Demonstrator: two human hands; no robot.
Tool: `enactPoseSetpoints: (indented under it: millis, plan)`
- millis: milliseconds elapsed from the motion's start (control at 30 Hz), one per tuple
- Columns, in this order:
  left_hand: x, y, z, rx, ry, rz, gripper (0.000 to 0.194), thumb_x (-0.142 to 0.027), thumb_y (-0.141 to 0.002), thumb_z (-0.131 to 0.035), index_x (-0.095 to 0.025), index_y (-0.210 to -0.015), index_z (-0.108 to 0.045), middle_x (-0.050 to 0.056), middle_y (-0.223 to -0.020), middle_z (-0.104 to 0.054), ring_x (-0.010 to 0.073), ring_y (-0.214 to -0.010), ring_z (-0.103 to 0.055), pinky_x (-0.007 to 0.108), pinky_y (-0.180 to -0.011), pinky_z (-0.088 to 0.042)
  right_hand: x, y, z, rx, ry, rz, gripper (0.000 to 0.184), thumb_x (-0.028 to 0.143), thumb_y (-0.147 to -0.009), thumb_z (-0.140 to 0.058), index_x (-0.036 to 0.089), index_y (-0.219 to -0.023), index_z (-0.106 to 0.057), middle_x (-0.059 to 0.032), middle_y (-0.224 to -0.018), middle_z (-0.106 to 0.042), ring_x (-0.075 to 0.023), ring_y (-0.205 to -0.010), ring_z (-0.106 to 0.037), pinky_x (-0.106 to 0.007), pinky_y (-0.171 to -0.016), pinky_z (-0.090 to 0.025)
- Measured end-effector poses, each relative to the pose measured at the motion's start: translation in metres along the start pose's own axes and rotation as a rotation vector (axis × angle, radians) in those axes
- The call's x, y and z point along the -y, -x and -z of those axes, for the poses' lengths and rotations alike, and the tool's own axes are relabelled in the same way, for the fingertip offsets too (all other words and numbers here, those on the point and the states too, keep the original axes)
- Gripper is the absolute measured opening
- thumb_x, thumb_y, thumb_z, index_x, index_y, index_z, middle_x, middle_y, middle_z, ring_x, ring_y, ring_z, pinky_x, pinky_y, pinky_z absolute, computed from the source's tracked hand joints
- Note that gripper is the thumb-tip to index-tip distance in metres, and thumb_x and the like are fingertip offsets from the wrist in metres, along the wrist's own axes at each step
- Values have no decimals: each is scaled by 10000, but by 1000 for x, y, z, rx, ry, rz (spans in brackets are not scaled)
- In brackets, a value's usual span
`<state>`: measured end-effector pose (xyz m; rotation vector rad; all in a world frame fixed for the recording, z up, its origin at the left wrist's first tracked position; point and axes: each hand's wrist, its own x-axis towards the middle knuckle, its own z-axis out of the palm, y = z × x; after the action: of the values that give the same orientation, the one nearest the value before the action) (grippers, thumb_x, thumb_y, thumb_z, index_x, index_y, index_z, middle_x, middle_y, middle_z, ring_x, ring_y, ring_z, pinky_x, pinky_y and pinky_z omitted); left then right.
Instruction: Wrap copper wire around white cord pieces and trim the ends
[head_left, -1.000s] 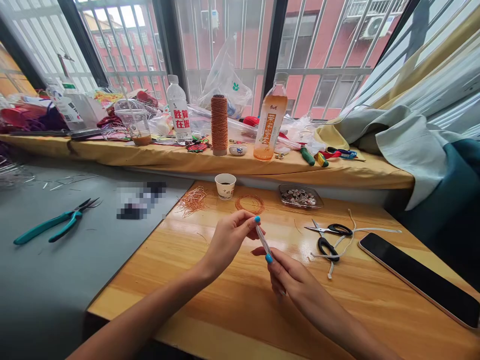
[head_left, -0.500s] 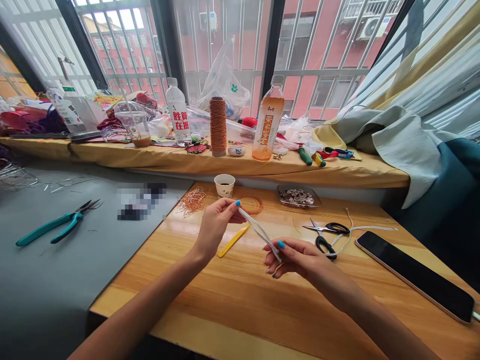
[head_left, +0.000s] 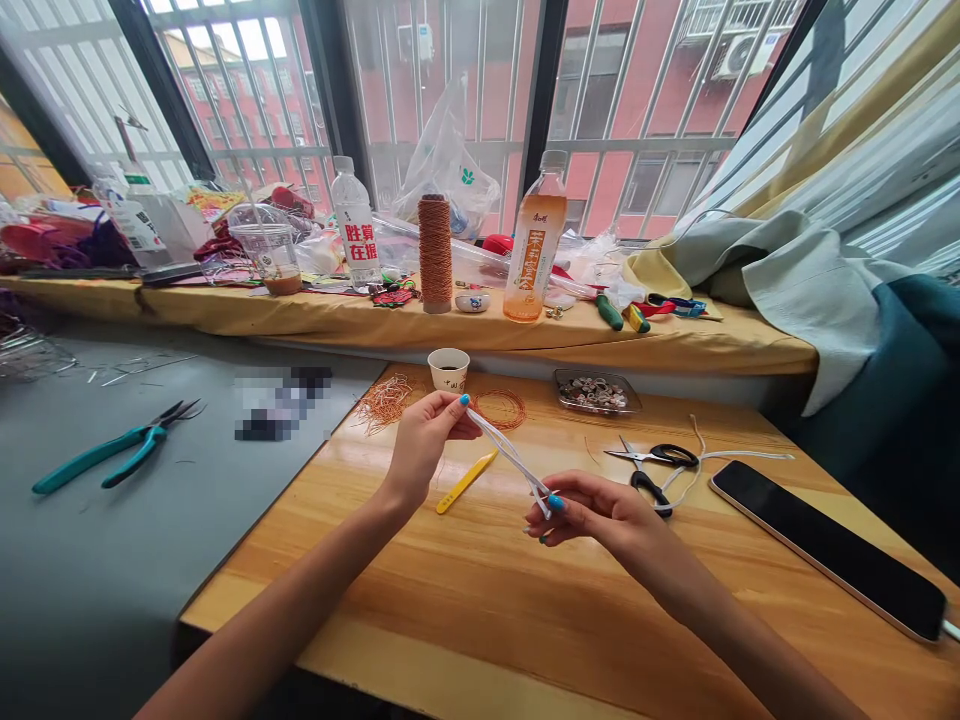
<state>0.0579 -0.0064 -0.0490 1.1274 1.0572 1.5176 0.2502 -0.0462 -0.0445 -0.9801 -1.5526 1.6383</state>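
A doubled length of white cord (head_left: 504, 449) is stretched between my two hands above the wooden table. My left hand (head_left: 433, 432) pinches its upper end between thumb and fingers. At the lower end my right hand (head_left: 589, 508) closes thumb against fingers on the cord, whose short tips poke out there. Beneath the cord lies a yellow tool like tweezers (head_left: 466, 482). Right of my hands are black-handled scissors (head_left: 651, 456), with another white cord (head_left: 686, 489) across their handles.
Behind my hands stand a paper cup (head_left: 448, 369), a coil of copper-coloured wire (head_left: 501, 409) and a clear tray of small pieces (head_left: 596, 392). A phone (head_left: 825, 545) lies at right, teal pliers (head_left: 112, 455) at left. Bottles and a thread spool (head_left: 436, 252) line the sill.
Both hands have shifted slightly left, still holding the white cord. The cord's tips now show more clearly at my right fingers.
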Motion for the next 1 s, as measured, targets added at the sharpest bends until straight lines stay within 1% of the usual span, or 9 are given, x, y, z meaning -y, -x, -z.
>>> enactPoseSetpoints:
  millis: [167, 267, 367, 500, 667, 733, 800, 900, 1000]
  plan:
    - [0, -1, 0, 11, -11, -3, 210, -312, -683, -571, -102, -677, -562, 11, -571, -602, 101, -525, -571, 228, -570, -484, 1, 3, -2, 9, 256, 107, 223, 355, -770, -497, 155, -790, -594, -41, -742, -631, -142, -703, -598, -263, -648, -491]
    - [1, -1, 0, 17, -21, -13, 204, -306, -685, -570, -103, -673, -560, 5, -561, -592, 94, -518, -562, 221, -564, -483, 1, 4, -3, 36, 321, 149, 219, 344, -781, -483, 158, -761, -598, -30, -716, -622, -125, -664, -583, -239, -620, -480]
    - [1, -1, 0, 10, -28, -16, 208, -309, -686, -568, -102, -668, -557, 4, -557, -586, 93, -512, -556, 222, -556, -484, 1, 5, -4, 58, 329, 173, 229, 342, -785, -475, 156, -739, -600, -30, -696, -616, -121, -644, -573, -236, -611, -472]
    - [4, 0, 0, -11, -50, -49, 219, -324, -697, -557, -106, -675, -557, 2, -554, -577, 96, -521, -554, 227, -554, -486, 2, 4, -6, 70, 332, 149, 242, 356, -779, -477, 156, -734, -604, -43, -704, -620, -134, -646, -575, -249, -607, -469]
    - [8, 0, 1, -44, -91, -129, 226, -340, -707, -544, -115, -681, -554, -3, -563, -568, 98, -528, -548, 234, -553, -489, 0, 2, -8, 59, 375, 124, 241, 365, -782, -467, 165, -720, -586, -39, -693, -616, -134, -642, -571, -254, -610, -465]
    - [7, -3, 3, -54, -97, -155, 223, -343, -706, -542, -122, -678, -549, -9, -560, -564, 97, -519, -542, 236, -543, -489, -4, -1, -5, 62, 383, 77, 249, 376, -776, -471, 162, -723, -585, -39, -700, -613, -137, -655, -572, -259, -620, -463]
    - [4, -5, 6, -53, -103, -186, 213, -339, -703, -545, -128, -679, -548, -16, -556, -559, 98, -516, -541, 237, -542, -488, -11, -5, 1, 70, 382, -8, 264, 399, -753, -494, 155, -777, -592, -39, -707, -613, -141, -660, -573, -269, -623, -461]
    - [-3, -5, 7, 7, -125, -201, 191, -324, -701, -554, -134, -690, -554, -19, -566, -562, 101, -531, -551, 236, -561, -487, -18, -12, 13, -7, 330, -99, 390, 470, -706, -513, 142, -907, -574, -49, -744, -608, -143, -637, -569, -282, -590, -461]
    - [-5, 1, 1, 157, -163, -149, 185, -319, -710, -546, -135, -694, -552, -13, -564, -565, 111, -541, -561, 240, -568, -483, -16, -15, 15, -108, 263, -29, 487, 516, -704, -486, 134, -1001, -544, -78, -862, -593, -154, -712, -568, -284, -610, -466]
